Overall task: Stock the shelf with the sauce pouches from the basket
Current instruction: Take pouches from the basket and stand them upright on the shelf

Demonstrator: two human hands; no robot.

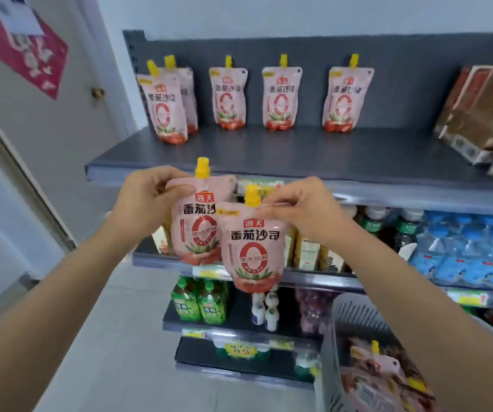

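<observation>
My left hand [147,200] grips a pink sauce pouch [193,221] with a yellow cap by its top left corner. My right hand [301,209] pinches a second pink pouch [252,251] at its top edge, overlapping the first in front. Both pouches hang upright just below the front edge of the grey top shelf [269,156]. Several matching pouches stand along the back of that shelf, such as one at the left [165,111] and one at the right [343,102]. The grey basket [355,316] at lower right holds more pouches [379,364].
Brown boxes [483,114] fill the top shelf's right end. Lower shelves hold green drink bottles [200,301], small white bottles [266,310], dark bottles [388,230] and blue packs [471,257]. A door with a red poster [28,52] is at left.
</observation>
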